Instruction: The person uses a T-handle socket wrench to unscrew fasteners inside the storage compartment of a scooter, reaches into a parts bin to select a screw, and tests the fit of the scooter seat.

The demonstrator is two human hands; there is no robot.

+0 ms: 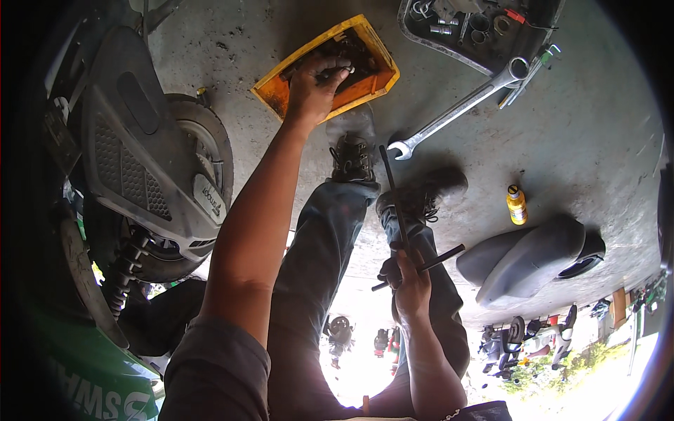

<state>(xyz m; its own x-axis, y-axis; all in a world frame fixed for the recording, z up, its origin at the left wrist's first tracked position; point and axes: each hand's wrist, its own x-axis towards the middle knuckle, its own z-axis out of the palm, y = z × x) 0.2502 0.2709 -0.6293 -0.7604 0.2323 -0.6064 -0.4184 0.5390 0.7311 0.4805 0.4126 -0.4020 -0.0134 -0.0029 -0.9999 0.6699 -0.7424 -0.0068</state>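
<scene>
My left hand point(316, 88) reaches into a yellow plastic tray point(382, 52) with a dark, grimy interior. Its fingers are pinched on a small light-coloured part point(348, 69), too small to name exactly. Lower in the view, my right hand point(407, 281) grips a black T-handle wrench point(394, 189) by the crossbar; its long shaft points up between my boots. A large silver combination wrench point(456, 112) lies on the floor just right of that shaft's tip, angled toward a metal tray point(484, 63) of sockets and small fittings.
A dark scooter point(126, 147) with wheel and shock absorber fills the left, beside green bodywork point(105, 372). A yellow bottle point(517, 207) and a black seat-like moulded piece point(526, 256) are on the grey floor point(583, 147) at right. Parked two-wheelers point(519, 340) show along the far edge.
</scene>
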